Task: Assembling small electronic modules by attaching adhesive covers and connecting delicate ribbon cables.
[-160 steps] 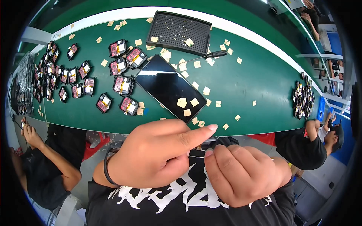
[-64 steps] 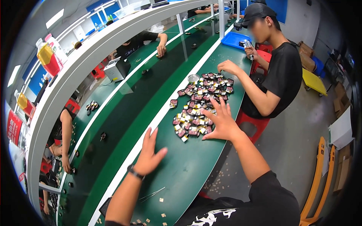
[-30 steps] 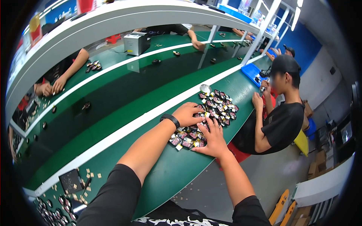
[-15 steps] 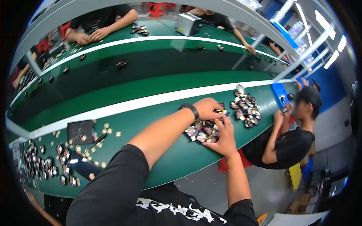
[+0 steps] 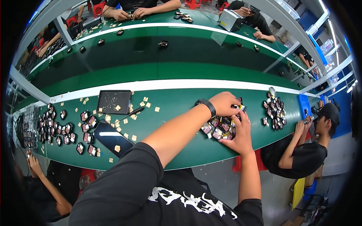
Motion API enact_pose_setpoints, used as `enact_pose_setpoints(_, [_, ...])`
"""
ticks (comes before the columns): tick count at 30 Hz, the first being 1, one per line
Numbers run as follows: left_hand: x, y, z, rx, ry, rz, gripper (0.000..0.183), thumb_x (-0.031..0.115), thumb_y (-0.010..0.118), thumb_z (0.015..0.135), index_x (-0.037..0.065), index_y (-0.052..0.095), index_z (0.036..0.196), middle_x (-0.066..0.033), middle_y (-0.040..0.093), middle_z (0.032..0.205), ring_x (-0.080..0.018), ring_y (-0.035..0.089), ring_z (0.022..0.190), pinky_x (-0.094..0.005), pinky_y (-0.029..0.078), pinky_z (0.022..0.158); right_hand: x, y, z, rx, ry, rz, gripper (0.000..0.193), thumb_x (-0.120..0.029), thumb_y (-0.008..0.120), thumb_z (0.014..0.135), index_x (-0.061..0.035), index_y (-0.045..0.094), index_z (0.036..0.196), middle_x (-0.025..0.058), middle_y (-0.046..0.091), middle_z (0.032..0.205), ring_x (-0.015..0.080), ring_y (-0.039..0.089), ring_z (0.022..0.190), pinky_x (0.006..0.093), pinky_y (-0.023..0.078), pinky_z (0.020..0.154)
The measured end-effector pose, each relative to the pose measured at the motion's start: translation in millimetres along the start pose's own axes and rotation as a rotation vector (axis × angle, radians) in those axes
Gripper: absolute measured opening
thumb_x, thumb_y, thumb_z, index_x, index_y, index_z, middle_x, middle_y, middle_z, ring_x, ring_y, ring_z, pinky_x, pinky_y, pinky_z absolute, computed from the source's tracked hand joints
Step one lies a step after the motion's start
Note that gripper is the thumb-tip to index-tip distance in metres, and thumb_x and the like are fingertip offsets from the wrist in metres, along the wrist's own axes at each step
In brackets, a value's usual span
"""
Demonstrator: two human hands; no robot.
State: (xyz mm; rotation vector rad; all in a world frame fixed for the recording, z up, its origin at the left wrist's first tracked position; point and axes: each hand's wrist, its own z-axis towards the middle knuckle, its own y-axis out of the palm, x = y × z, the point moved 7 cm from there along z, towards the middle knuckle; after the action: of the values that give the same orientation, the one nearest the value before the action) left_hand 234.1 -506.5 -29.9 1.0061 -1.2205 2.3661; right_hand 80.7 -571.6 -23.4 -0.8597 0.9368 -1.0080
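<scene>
A heap of small black electronic parts with pinkish and silvery faces lies on the green table, right of the middle. My left hand, a black band at its wrist, reaches across the heap's far side. Its fingers are bent onto a part at the far right edge, with the fingertips partly hidden. My right hand curves round the heap's right side, thumb at the near edge and fingers up by the left fingertips. Both hands press the parts together between them.
Another heap of parts lies to the right, near a seated co-worker and a blue tray. Leftward are a black tray, a dark phone-like slab, small beige squares and more black parts. Beyond a white rail, others work across a conveyor.
My view has turned, so the table and heaps appear farther right and more level. Both hands stay round the same heap, with little change in their grip.
</scene>
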Motion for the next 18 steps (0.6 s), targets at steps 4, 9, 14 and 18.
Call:
enact_pose_setpoints(4, [1.1,-21.3,-21.2,-0.006,-0.014,0.013,0.037,0.033,0.068,0.087,0.006,0.077,0.111,-0.0176,0.073,0.107,-0.0366,0.065,0.106,-0.0466,0.051,0.097,-21.7,4.0,10.5,-0.033,-0.034,0.016,0.109,-0.057,0.091,0.062,-0.0187,0.041,0.152,0.0201,0.031,0.161,0.0525,0.029,0.147,0.0715,0.026,0.113])
enact_pose_setpoints(9, [-6.3,-46.2,-52.3,0.08,-0.018,-0.01,0.038,0.031,0.07,0.088,0.004,0.076,0.113,-0.0188,0.072,0.107,-0.0365,0.066,0.104,-0.0459,0.051,0.096,-45.7,15.8,21.5,-0.087,-0.044,0.046,0.106,-0.059,0.09,0.062,-0.0191,0.046,0.15,0.0195,0.031,0.161,0.0531,0.028,0.147,0.0734,0.026,0.113])
enact_pose_setpoints(14, [-10.9,-68.5,-82.0,0.086,-0.105,-0.012,0.039,0.03,0.072,0.088,0.003,0.075,0.116,-0.0175,0.069,0.101,-0.035,0.065,0.1,-0.0436,0.052,0.092,-69.2,27.5,30.0,-0.108,-0.073,0.049,0.103,-0.061,0.088,0.063,-0.0197,0.048,0.148,0.0193,0.031,0.16,0.0522,0.028,0.148,0.0739,0.025,0.113])
enact_pose_setpoints(18, [-11.2,-83.2,-104.5,0.111,-0.139,0.016,0.039,0.029,0.072,0.088,0.004,0.075,0.117,-0.0171,0.068,0.103,-0.0345,0.064,0.102,-0.0433,0.052,0.092,-90.9,31.9,36.4,-0.142,-0.089,0.037,0.101,-0.061,0.088,0.064,-0.0205,0.049,0.147,0.0189,0.03,0.161,0.0503,0.027,0.149,0.0739,0.025,0.113])
